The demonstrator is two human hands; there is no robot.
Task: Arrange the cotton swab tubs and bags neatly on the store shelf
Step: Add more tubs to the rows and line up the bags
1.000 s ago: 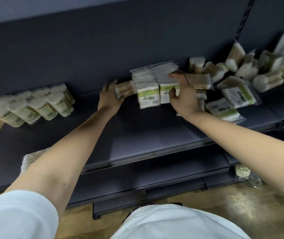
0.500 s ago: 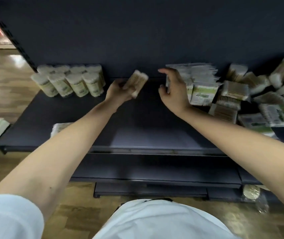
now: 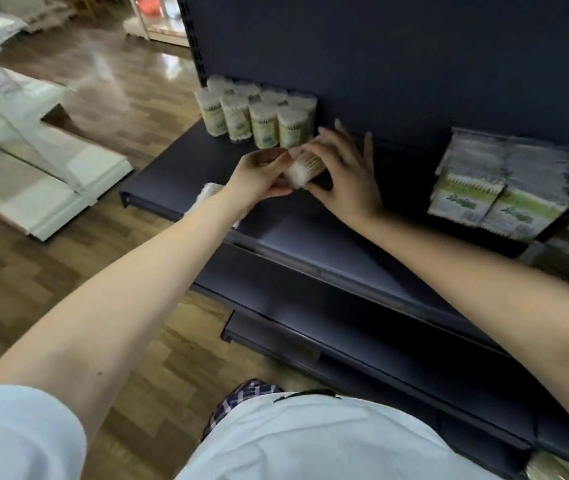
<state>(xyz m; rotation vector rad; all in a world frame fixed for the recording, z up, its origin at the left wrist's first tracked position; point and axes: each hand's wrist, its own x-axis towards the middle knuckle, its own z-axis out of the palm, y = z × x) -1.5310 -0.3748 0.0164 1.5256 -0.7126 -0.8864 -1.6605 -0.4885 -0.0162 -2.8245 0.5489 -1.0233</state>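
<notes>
A clear tub of cotton swabs is held tilted on its side above the shelf, just in front of the standing tubs at the back left. The left hand grips its near end with curled fingers. The right hand pinches the other end between thumb and forefinger, its remaining fingers spread straight.

The tub looks light and stiff, a thin plastic cylinder with smooth, likely slippery walls. A firm squeeze could probably dent it or pop the lid. Taking hold around the middle of the barrel, or bracing both flat ends as now, seems safest. It should be turned upright before it is set beside the group.

The bags lean at the right, well apart. They are soft and floppy, so they are better lifted by the body than by the crinkly top edge.
</notes>
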